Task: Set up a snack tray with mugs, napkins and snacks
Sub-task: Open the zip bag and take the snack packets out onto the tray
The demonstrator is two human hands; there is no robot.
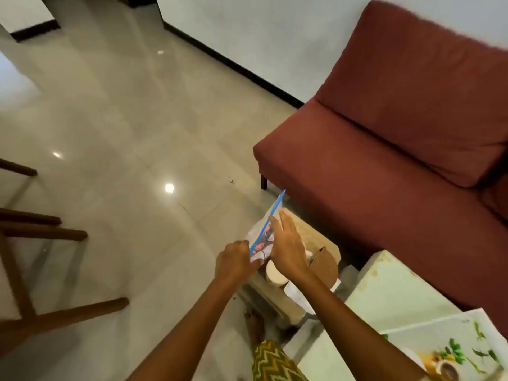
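A clear zip bag (265, 229) with a blue seal strip and colourful snacks inside is held up over a low stool. My left hand (235, 261) grips the bag's near lower corner with curled fingers. My right hand (286, 243) lies along the bag's right side, fingers fairly straight, thumb hidden behind the bag. Under the hands a brown paper bag (324, 262) and a pale round item (275, 272) sit on the woven stool top (310, 232). A printed tray (450, 350) with leaf and cup pictures lies at the bottom right.
A dark red sofa (398, 138) fills the right side. A pale green table (390, 292) stands near the tray. Wooden chair legs (41, 232) stick in from the left over a glossy tiled floor (123, 133). White paper (298, 295) lies under my right forearm.
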